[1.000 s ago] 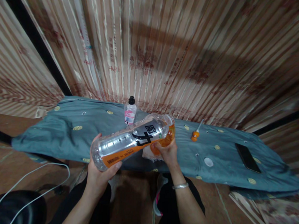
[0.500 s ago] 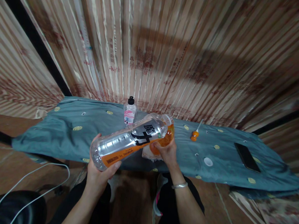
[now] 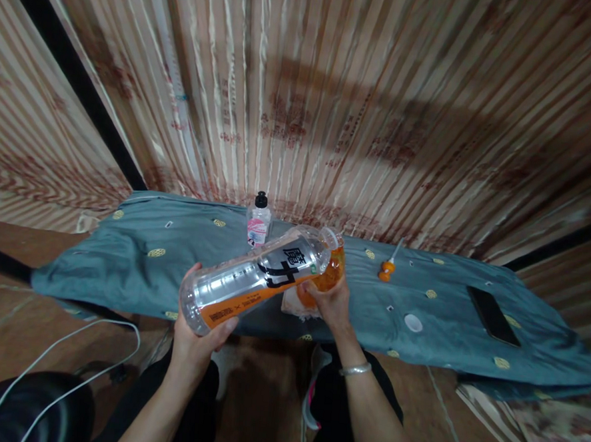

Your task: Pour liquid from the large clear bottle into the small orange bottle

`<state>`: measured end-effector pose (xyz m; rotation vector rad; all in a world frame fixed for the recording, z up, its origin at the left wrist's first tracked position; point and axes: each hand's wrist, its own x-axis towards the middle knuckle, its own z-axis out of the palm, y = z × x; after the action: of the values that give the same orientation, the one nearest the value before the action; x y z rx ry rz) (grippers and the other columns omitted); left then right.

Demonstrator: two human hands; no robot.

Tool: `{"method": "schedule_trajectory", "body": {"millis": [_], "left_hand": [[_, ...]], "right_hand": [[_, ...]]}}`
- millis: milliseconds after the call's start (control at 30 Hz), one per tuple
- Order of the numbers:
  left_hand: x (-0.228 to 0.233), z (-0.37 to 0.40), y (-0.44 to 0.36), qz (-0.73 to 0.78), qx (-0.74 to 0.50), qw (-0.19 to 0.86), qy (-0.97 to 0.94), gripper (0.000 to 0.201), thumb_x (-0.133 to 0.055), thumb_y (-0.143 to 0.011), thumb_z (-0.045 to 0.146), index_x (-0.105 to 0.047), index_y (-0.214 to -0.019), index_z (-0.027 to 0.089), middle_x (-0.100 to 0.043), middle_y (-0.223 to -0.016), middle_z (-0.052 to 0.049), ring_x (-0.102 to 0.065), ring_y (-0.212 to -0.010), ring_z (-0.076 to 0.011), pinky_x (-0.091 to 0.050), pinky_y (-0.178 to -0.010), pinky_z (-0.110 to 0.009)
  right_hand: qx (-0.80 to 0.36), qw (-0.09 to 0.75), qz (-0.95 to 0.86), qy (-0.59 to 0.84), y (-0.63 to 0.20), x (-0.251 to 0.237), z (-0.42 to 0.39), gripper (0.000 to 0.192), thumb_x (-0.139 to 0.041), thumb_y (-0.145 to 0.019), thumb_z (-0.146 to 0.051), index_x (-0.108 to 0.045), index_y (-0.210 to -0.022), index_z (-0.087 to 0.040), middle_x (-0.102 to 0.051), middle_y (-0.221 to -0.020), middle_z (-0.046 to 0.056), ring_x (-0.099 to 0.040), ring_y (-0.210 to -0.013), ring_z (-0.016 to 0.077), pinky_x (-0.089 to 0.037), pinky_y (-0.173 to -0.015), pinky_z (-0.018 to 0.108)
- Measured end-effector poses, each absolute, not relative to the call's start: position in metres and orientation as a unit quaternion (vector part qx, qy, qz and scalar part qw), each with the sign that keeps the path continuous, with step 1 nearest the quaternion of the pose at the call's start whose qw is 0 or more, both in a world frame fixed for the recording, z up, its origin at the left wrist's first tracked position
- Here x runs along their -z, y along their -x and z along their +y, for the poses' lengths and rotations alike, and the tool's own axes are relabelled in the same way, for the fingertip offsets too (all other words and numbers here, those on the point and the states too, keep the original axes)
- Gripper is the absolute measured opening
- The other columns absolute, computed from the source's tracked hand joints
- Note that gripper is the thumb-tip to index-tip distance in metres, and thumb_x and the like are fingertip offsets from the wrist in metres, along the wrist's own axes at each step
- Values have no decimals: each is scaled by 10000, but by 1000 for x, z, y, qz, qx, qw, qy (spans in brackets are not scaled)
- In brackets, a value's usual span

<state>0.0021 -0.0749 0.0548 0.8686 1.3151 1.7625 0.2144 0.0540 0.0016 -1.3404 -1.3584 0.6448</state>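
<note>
My left hand grips the base of a large clear plastic bottle with a black and orange label. The bottle lies tilted, its mouth pointing away and to the right, orange liquid pooled near its neck. Its mouth meets a small clear container of orange liquid that my right hand holds from below. Both are above the near edge of a low surface draped in blue-grey cloth. A pale cloth lies under my right hand.
On the cloth stand a small bottle with black cap and pink label, an orange pump top, a white cap and a black phone. A striped curtain hangs behind. A white cable runs over the floor at left.
Both hands and the tilted bottle hold nearly the same pose. The view has shifted slightly, so the scene sits a little to the right.
</note>
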Motion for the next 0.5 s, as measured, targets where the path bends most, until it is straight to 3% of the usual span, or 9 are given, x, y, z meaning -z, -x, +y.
{"method": "schedule_trajectory", "body": {"millis": [133, 333, 500], "left_hand": [[-59, -75, -5, 492, -699, 403, -327, 1057, -884, -607, 430, -327, -1497, 306, -572, -804, 58, -405, -423, -36, -293, -359, -176], [-60, -75, -4, 498, -701, 401, -315, 1052, -880, -606, 414, -330, -1497, 320, -612, -890, 31, -414, -432, -26, -311, -362, -169], [-61, -75, -6, 492, -702, 406, -315, 1035, -881, -604, 413, -343, -1483, 318, -599, -885, 37, -408, -422, -19, -289, -358, -164]], "right_hand": [[-285, 537, -563, 560, -213, -3, 53, 597, -818, -619, -418, -575, -1122, -208, -772, -1073, 118, -737, -1045, 326, -603, -892, 445], [-285, 541, -572, 547, -213, -3, 52, 560, -816, -632, -399, -582, -1105, -212, -782, -1014, 108, -716, -1121, 319, -599, -907, 420], [-248, 542, -575, 560, -212, -1, 52, 627, -811, -635, -409, -571, -1175, -200, -774, -1081, 123, -730, -1078, 310, -592, -904, 411]]}}
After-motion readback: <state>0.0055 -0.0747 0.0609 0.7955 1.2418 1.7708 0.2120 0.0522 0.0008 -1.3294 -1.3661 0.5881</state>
